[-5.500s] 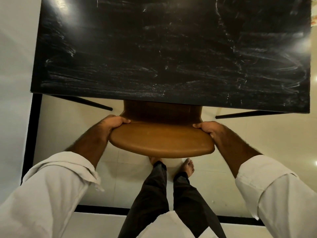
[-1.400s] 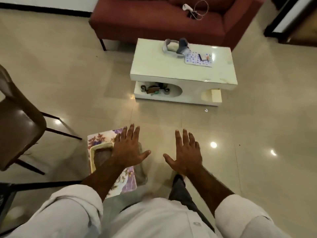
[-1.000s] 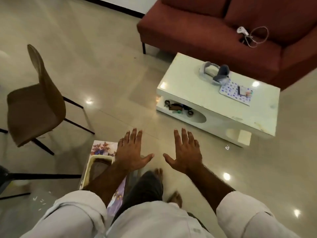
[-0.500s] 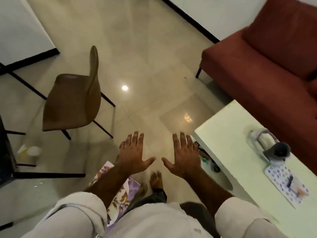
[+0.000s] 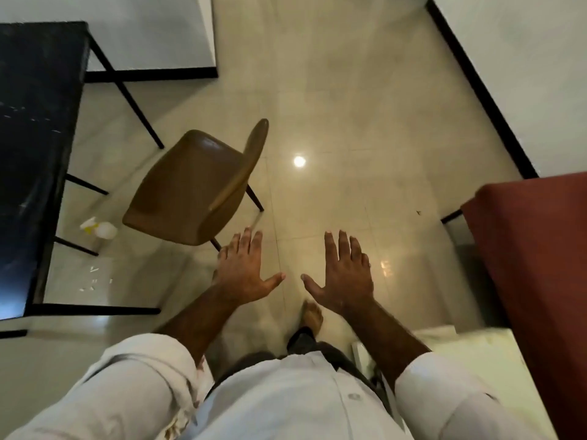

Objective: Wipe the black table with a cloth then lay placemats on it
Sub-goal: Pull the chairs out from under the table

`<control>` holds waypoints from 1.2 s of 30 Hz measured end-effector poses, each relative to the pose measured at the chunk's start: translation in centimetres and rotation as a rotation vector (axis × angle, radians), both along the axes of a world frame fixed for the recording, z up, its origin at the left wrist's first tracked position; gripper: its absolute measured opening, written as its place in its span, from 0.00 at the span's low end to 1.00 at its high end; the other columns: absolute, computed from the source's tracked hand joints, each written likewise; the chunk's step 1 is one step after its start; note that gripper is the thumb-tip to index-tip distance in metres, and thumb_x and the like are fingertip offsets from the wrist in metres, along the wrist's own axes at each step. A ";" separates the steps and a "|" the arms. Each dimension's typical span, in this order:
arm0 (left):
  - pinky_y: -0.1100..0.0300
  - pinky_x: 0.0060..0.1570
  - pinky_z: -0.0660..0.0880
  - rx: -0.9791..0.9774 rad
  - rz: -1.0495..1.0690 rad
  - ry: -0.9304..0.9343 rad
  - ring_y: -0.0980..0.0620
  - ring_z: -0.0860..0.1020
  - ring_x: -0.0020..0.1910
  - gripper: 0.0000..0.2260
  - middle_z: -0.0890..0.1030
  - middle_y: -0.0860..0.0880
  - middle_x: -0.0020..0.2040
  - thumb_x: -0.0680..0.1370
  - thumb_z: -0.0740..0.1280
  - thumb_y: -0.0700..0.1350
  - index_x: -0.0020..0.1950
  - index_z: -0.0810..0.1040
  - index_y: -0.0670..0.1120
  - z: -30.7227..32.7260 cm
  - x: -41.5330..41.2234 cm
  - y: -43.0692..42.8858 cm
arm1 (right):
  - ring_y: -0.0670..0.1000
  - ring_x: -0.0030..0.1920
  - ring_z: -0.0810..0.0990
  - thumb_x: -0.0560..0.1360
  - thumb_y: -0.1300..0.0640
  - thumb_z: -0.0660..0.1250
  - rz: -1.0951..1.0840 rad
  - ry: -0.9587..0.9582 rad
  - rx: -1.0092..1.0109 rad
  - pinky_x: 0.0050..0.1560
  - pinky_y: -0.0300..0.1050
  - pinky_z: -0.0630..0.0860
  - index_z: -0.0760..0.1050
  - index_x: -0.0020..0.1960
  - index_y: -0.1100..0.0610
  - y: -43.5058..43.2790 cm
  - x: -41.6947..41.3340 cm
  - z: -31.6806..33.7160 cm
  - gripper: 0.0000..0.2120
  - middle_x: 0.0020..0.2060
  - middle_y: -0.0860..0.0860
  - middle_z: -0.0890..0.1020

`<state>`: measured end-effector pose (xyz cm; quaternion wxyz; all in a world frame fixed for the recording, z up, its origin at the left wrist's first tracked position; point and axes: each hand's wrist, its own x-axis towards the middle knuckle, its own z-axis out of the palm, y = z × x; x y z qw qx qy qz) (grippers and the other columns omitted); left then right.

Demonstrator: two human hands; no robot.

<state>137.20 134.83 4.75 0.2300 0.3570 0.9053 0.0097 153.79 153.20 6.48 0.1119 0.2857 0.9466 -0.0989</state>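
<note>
While a spray bottle (image 5: 99,229) lies under the black table (image 5: 31,122), both hands (image 5: 293,274) hover spread, empty.

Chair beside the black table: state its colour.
Brown chair, seat and backrest alike, on thin black legs; seen in the head view.

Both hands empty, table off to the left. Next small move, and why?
Probably step toward the black table. The left hand and right hand are spread open over bare floor and hold nothing. No cloth or placemat shows in this view. The brown chair stands clear of the table's edge, and a spray bottle lies on the floor beside the table.
</note>
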 end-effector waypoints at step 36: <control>0.34 0.66 0.79 0.278 1.849 -0.645 0.33 0.67 0.81 0.52 0.60 0.42 0.86 0.72 0.76 0.73 0.88 0.55 0.55 -4.8 -26.1 -1.1 | 0.73 0.80 0.65 0.72 0.16 0.61 0.705 -0.676 -0.029 0.75 0.73 0.69 0.48 0.87 0.48 11.1 -61.0 -7.4 0.56 0.84 0.60 0.61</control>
